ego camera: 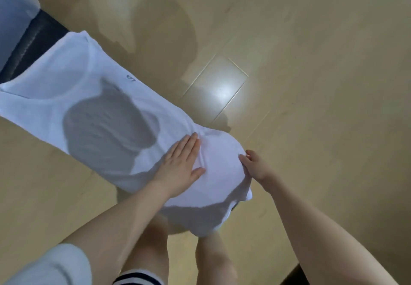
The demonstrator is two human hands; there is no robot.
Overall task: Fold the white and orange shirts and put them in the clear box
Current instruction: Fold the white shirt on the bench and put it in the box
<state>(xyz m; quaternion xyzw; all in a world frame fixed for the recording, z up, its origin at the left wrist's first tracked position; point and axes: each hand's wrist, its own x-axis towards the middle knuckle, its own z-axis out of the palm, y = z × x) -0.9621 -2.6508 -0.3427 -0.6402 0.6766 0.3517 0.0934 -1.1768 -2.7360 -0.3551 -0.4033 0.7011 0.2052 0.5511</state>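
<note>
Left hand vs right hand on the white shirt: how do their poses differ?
The left hand lies flat, fingers straight, palm pressing on the white shirt; the right hand curls its fingers to pinch the cloth's edge. The left sits further in on the fabric, the right at its border. Both touch the shirt.

One white cotton T-shirt [106, 115] lay spread out, with a single small dark mark of lettering [130, 78] near its collar; two bare hands were on it, one left hand [181, 164] and one right hand [255, 165]; two bare forearms reached in from below; one clear plastic storage box [13, 17] showed at the upper left corner; one dark padded surface [33, 42] lay beside that box; one pale wooden floor [311, 62] ran beneath everything; two bare knees [149, 240] were visible at the bottom.
</note>
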